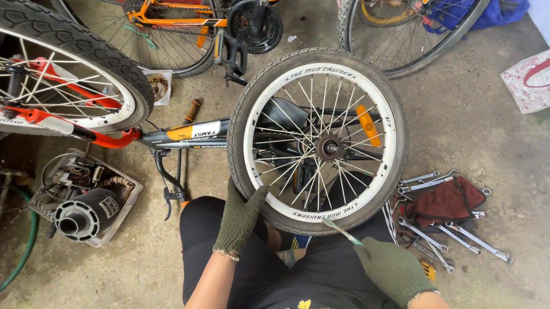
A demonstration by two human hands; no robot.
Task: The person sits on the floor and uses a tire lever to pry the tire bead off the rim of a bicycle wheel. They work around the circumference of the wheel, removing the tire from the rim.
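Note:
A small bicycle wheel (323,140) with a white rim, black tyre and an orange reflector stands upright in front of me, resting against my lap. My left hand (239,220), in a green knit glove, grips the tyre at its lower left. My right hand (392,269), also gloved, holds a thin metal lever tool (341,231) whose tip touches the tyre's bottom edge. The wheel's hub (331,147) faces me. Behind the wheel lies a dark bicycle frame (189,135).
Several wrenches (454,236) and a red rag (444,200) lie on the concrete at right. A tray of parts (87,200) sits at left. Another wheel with an orange fork (53,77) is upper left; more bicycles (404,22) stand behind.

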